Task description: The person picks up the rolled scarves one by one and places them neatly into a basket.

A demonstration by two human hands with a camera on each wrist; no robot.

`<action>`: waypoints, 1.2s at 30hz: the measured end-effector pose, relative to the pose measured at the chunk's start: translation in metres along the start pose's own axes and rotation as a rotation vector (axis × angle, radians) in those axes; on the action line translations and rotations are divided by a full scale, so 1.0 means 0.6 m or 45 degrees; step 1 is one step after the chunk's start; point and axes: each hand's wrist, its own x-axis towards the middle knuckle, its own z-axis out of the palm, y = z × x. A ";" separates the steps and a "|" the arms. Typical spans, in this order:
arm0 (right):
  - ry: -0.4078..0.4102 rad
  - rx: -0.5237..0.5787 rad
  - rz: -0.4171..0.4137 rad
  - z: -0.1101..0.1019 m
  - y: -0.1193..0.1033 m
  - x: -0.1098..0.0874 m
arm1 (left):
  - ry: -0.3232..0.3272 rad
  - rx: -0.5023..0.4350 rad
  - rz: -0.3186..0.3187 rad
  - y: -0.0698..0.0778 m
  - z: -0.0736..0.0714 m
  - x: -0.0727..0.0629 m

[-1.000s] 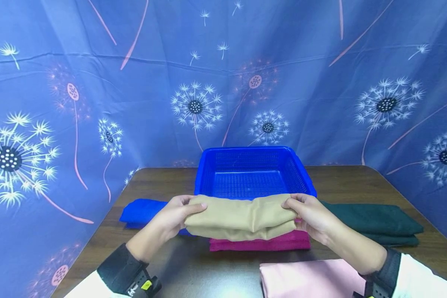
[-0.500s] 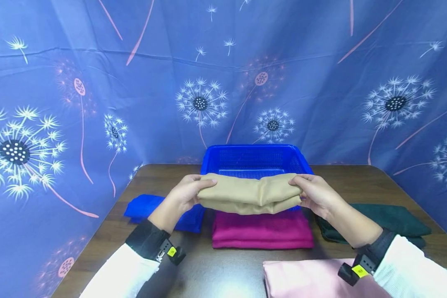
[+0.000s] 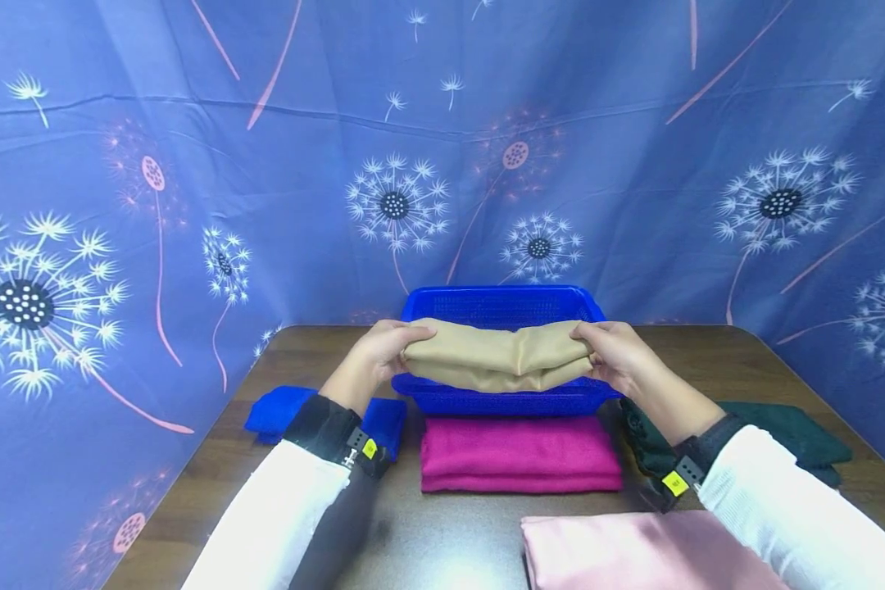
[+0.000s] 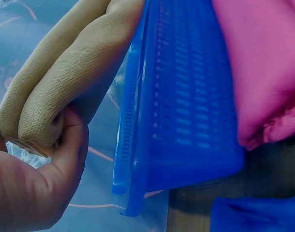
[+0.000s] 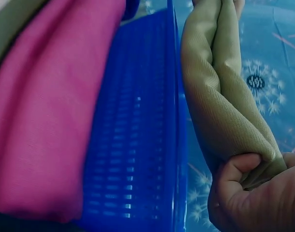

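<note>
A folded beige cloth (image 3: 487, 354) is stretched level between both hands, over the blue plastic basket (image 3: 509, 403). Its left end is pinched by my left hand (image 3: 385, 351), thumb on top. The other end is gripped by my right hand (image 3: 618, 352) in the same way. In the left wrist view the cloth's rolled layers (image 4: 75, 63) lie against the thumb and fingers, beside the basket wall (image 4: 186, 121). From the right wrist, curled fingers (image 5: 234, 176) hold the cloth's corner. Part of the basket's inside is hidden behind the cloth.
In front of the basket lies a folded magenta cloth (image 3: 519, 455). A blue cloth (image 3: 383, 422) is at the left and a dark green one (image 3: 782, 430) at the right. Nearest sits a folded pink cloth (image 3: 634, 549). A patterned blue curtain (image 3: 442, 164) hangs behind the table (image 3: 324, 352).
Both hands have carried the beige cloth forward and up, from above the magenta cloth to over the basket. The magenta cloth is now fully uncovered. Both grips stay the same.
</note>
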 end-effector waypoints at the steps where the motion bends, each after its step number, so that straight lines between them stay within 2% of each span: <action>1: 0.010 -0.015 0.000 0.000 -0.002 0.007 | 0.004 0.010 -0.002 0.003 0.000 0.005; 8: 0.070 0.013 0.038 -0.003 -0.013 0.050 | 0.014 0.003 -0.044 0.015 0.001 0.048; 14: 0.114 -0.029 0.115 0.000 -0.015 0.071 | 0.096 0.022 -0.131 0.018 0.007 0.075; 19: 0.177 -0.044 0.176 0.000 -0.014 0.087 | 0.149 0.017 -0.142 0.025 0.020 0.089; 25: 0.162 0.042 0.222 -0.010 -0.012 0.111 | 0.187 0.032 -0.129 0.034 0.031 0.105; 30: 0.169 0.087 0.270 -0.017 -0.018 0.131 | 0.254 -0.025 -0.150 0.035 0.033 0.118; 36: 0.270 0.116 0.340 -0.019 -0.021 0.157 | 0.246 -0.058 -0.202 0.035 0.037 0.131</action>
